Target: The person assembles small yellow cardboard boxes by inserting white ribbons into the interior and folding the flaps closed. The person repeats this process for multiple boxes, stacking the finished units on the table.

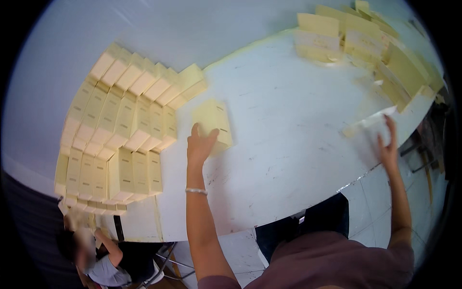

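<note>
Box of smooth pale yellow card, oblong [211, 113], lying on the broad white bench [284, 135], just left of its middle and a little apart from the stack. Over its near end, the left hand [199, 144], with forefinger and thumb spread apart, fingers touching the card; impossible to tell whether gripping firmly or merely resting. On the wrist below, a thin silver-coloured bangle [196, 191].

Far to the right, the right hand [387, 147], blurred, fingers raised and thumb apart, close by the end of a thin, whitish flat strip [368, 123]; too smeared to tell whether holding it or just beside it.

Along the left part of the bench, a close-packed stack of pale yellow oblong boxes [110, 115], set in rows, many faces bearing a small dark mark. At upper right, a looser cluster of pale yellow card boxes [361, 41], set at differing angles, details blurred. Near the lower left edge, a short black band [118, 228] across the bench; beside it, another person in a light grey top [106, 272]. Below the right part of the bench edge, pale floor tiles [365, 212].
</note>
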`<move>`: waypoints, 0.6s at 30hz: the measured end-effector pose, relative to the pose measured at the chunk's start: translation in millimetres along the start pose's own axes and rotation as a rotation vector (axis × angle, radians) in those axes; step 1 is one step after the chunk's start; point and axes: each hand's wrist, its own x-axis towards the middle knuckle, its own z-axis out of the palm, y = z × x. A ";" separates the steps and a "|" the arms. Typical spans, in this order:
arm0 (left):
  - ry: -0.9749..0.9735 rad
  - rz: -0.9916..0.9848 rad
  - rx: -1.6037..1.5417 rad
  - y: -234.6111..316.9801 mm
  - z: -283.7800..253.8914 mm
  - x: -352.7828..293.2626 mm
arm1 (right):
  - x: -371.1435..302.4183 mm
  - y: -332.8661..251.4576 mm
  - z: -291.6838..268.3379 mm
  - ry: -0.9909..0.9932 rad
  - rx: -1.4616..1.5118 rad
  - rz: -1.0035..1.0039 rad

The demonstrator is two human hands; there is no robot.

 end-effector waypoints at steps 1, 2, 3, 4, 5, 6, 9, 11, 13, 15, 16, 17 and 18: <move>-0.229 0.030 -0.452 7.4 10.7 -6.5 | -6.4 -32.1 14.2 -0.116 0.097 0.023; -0.462 0.046 -0.897 22.5 16.0 -21.6 | -9.8 -62.7 27.5 -0.200 0.182 0.061; -0.689 0.052 -1.342 39.0 16.1 -38.8 | -5.2 -90.3 38.1 -0.283 0.358 0.058; -0.868 0.039 -1.556 57.6 21.5 -59.5 | -4.0 -110.7 48.1 -0.298 0.432 0.038; -1.028 0.013 -1.764 67.8 26.9 -80.6 | -0.6 -133.2 57.5 -0.289 0.575 0.047; -0.980 -0.007 -1.583 69.5 43.2 -91.6 | 2.0 -146.8 61.1 -0.276 0.697 0.057; -0.671 0.105 -0.938 67.2 73.3 -117.0 | -1.4 -152.2 62.3 -0.285 0.716 0.074; -0.632 0.091 -0.923 74.8 66.5 -111.4 | -3.0 -131.6 52.2 -0.481 0.344 -0.161; -0.613 0.111 -0.836 88.4 59.4 -106.5 | 3.4 -128.5 44.9 -0.542 0.214 -0.267; -0.688 0.251 -0.566 114.1 63.2 -104.2 | 17.5 -126.4 40.5 -0.538 0.317 -0.055; -0.717 0.326 -0.425 127.1 65.7 -101.3 | 27.6 -123.4 39.9 -0.526 0.371 0.049; -0.718 0.421 -0.312 134.6 73.1 -95.4 | 38.8 -117.2 45.0 -0.314 0.409 0.047; -0.615 0.582 -0.136 140.4 81.8 -90.7 | 49.9 -111.2 49.2 -0.290 0.429 0.104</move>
